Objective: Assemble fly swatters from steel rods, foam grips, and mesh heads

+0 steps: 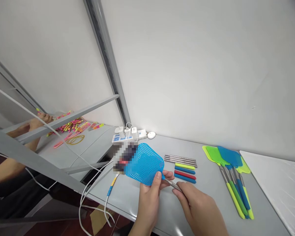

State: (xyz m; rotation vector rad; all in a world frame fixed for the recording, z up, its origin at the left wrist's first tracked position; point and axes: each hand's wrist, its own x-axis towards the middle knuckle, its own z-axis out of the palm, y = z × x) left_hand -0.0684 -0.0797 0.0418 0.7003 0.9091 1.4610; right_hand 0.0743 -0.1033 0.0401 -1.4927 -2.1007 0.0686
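Note:
A blue perforated fly swatter head (147, 164) is pinched in my left hand (151, 193), the thumb resting on its neck. My right hand (199, 203) is closed round the silver metal rod (172, 184) that meets this neck; the rod's far end is hidden in my palm. Just beyond my hands lie several bare metal rods (180, 160) side by side. Nearer to me sits a row of handle sleeves: a yellow-green one (185, 166), a red one (185, 174) and blue ones (185, 178). To the right, several fly swatters (232, 182) with green, blue and yellow handles lie overlapping.
A power strip (129, 135) with chargers and white cables stands against the wall. Grey metal frame bars (88, 108) cross the left. Behind them another person's hand (44, 118) is by a pile of colourful cords (72, 126). A white sheet (275, 183) lies at right.

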